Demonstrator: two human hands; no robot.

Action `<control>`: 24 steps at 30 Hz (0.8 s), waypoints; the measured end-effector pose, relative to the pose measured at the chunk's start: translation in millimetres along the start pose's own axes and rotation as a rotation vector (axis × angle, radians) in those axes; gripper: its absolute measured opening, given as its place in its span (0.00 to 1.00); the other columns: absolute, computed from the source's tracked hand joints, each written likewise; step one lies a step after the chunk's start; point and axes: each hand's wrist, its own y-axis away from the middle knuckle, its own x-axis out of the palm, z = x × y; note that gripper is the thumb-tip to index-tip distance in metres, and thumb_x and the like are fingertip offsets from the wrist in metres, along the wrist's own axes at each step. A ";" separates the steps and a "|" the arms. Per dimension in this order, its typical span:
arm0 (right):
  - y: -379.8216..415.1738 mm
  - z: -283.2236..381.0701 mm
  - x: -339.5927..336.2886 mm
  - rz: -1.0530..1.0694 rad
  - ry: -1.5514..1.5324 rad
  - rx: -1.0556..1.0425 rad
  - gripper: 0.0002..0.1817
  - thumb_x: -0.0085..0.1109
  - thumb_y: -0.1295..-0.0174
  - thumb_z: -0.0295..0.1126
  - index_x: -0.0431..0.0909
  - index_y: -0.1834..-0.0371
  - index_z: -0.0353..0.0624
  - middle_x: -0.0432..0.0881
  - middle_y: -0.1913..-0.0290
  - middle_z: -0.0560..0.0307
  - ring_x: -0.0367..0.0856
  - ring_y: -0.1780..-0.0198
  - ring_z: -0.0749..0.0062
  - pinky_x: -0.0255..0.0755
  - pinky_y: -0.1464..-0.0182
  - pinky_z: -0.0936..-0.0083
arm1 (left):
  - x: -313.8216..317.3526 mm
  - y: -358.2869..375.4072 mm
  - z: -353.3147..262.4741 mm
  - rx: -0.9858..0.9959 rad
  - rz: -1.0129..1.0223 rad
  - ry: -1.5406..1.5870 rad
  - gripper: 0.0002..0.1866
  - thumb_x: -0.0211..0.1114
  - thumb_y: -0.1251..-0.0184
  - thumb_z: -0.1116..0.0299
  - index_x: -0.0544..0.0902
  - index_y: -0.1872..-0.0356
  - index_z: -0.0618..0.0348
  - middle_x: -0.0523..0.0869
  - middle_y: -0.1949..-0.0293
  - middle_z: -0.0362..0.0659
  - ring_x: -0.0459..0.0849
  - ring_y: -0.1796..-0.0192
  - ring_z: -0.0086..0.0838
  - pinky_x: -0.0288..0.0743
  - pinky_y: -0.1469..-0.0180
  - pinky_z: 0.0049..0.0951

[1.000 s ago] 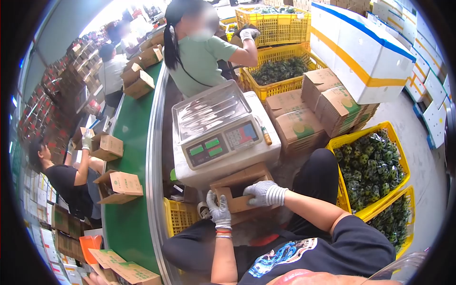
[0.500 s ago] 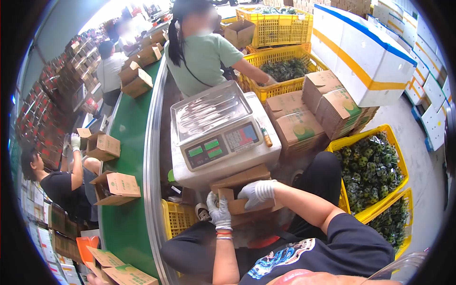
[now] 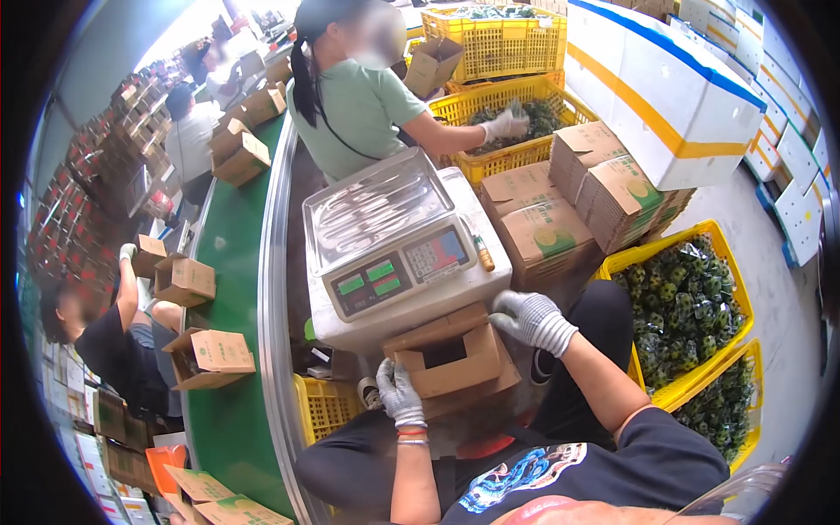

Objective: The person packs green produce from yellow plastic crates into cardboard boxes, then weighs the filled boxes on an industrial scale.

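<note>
— Where's the box (image 3: 451, 359) sitting right now?

— Low in the middle of the frame, on the person's lap, just in front of the scale (image 3: 394, 245). It looks tucked close under the scale's front edge, likely so it stays within easy reach.

— And the hands?

— Both gloved. The left hand (image 3: 400, 394) is curled around the box's near left corner, gripping it, which I'd say steadies it. The right hand (image 3: 529, 319) lies over the far right flap, fingers bent down on the cardboard, pressing or holding that flap back. Whether it truly pinches the flap I cannot tell.

— What does the box look like?

— Plain brown cardboard, small, top open with flaps spread outward. The inside shows dark; I can't make out anything in it.

— What's around them?

— To the right of the frame, a yellow crate (image 3: 682, 306) full of dark green fruit in wrappers, close by the person's knee. Behind the scale, a stack of flat cartons (image 3: 542, 219). Down the left side runs a green belt (image 3: 236, 262) carrying open boxes.

— Anyone else?

— A person in a green shirt (image 3: 359, 105) at the top, reaching a gloved hand into another crate (image 3: 516, 131). Another person sits at the far left beside the belt.
</note>
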 end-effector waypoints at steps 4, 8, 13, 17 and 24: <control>-12.8 20.6 21.3 -0.142 0.168 -0.536 0.34 0.64 0.48 0.51 0.67 0.41 0.46 0.69 0.42 0.43 0.73 0.44 0.48 0.72 0.46 0.58 | 10.3 9.0 0.1 -0.003 -0.077 0.023 0.27 0.54 0.28 0.56 0.67 0.38 0.68 0.73 0.41 0.53 0.72 0.40 0.36 0.64 0.35 0.33; 11.6 21.2 46.6 -0.017 0.048 -0.491 0.29 0.63 0.46 0.44 0.68 0.42 0.49 0.69 0.41 0.47 0.70 0.41 0.50 0.71 0.44 0.60 | 4.2 12.4 21.8 0.072 -0.147 0.066 0.33 0.48 0.27 0.48 0.62 0.33 0.67 0.70 0.38 0.55 0.70 0.37 0.38 0.62 0.33 0.35; 42.3 0.5 62.8 -0.024 0.282 -0.528 0.26 0.52 0.38 0.51 0.67 0.36 0.61 0.64 0.33 0.49 0.62 0.33 0.42 0.64 0.38 0.53 | 7.0 10.7 -2.5 0.128 0.094 0.143 0.35 0.57 0.31 0.50 0.62 0.33 0.67 0.71 0.39 0.52 0.72 0.39 0.34 0.64 0.36 0.32; 33.7 -8.9 74.7 -0.158 -0.091 -0.266 0.33 0.58 0.40 0.50 0.62 0.33 0.52 0.60 0.32 0.40 0.58 0.31 0.40 0.60 0.34 0.55 | 0.8 -6.7 -24.2 0.048 0.239 0.062 0.26 0.62 0.33 0.64 0.70 0.38 0.68 0.77 0.44 0.47 0.75 0.44 0.30 0.68 0.40 0.30; 14.0 -14.8 97.9 -0.067 -0.505 0.138 0.43 0.68 0.52 0.49 0.61 0.34 0.42 0.68 0.38 0.38 0.68 0.36 0.49 0.64 0.35 0.65 | 4.2 -16.2 -20.2 0.009 0.285 0.030 0.30 0.62 0.36 0.75 0.62 0.33 0.64 0.70 0.37 0.49 0.69 0.36 0.32 0.60 0.33 0.29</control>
